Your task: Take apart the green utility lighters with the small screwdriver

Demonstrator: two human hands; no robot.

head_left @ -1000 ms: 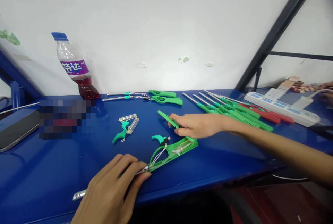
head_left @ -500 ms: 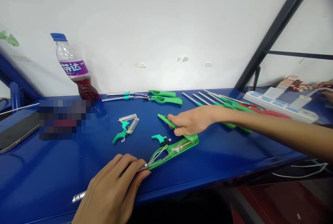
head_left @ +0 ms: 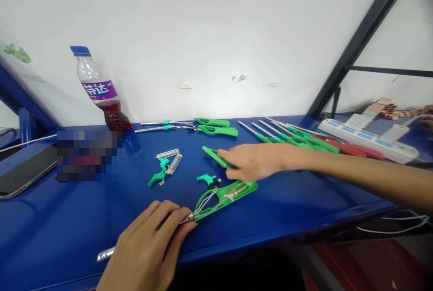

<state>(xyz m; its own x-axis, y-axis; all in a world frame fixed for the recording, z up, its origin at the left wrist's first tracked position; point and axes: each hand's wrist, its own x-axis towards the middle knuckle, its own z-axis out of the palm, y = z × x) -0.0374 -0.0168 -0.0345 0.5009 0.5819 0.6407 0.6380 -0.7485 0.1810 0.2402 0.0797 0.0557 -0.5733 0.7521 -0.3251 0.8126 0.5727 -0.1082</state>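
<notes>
My left hand (head_left: 149,241) is closed around the metal tube of a long-necked lighter, whose tip sticks out at the lower left. The lighter's green handle half (head_left: 244,194) lies open-side up, with a clear fuel tank (head_left: 237,191), white wires and a black igniter (head_left: 215,184) in it. A loose teal trigger (head_left: 205,178) lies just beyond the igniter. Above the handle's far end, my right hand (head_left: 252,161) grips another green handle half (head_left: 214,154); my fingers hide part of it. Whether the two halves touch I cannot tell.
Farther left lie clear fuel tanks (head_left: 174,163) and teal triggers (head_left: 157,178). By the wall are two metal tubes with wires and green handle pieces (head_left: 218,130). Several green and red lighters (head_left: 355,146) lie right, near a white power strip (head_left: 368,140). A drink bottle (head_left: 101,90) and phone (head_left: 30,169) are left.
My right hand, with the green handle half, has shifted slightly up and left over the lighter. My left hand keeps its hold on the tube. The whole view has moved slightly.
</notes>
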